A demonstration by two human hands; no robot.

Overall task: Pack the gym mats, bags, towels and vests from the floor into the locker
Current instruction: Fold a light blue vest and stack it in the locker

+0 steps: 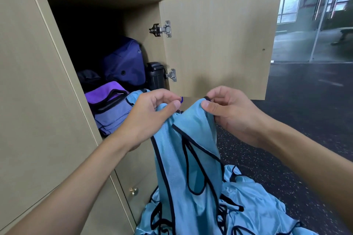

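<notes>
A light blue vest [193,150] with black trim hangs in front of the open locker [99,30]. My left hand [152,114] pinches one top corner and my right hand [229,114] pinches the other. More light blue vests [254,206] lie heaped on the floor below. Inside the locker sit a dark blue bag [124,63], a purple bag [108,105], a dark bundle [88,78] and a black cylinder [155,75].
The locker door [219,40] stands open to the right, just behind my hands. Shut locker doors lie to the left and below, one with a brass knob [133,191]. Dark speckled floor [305,120] stretches right towards a glass wall [315,15].
</notes>
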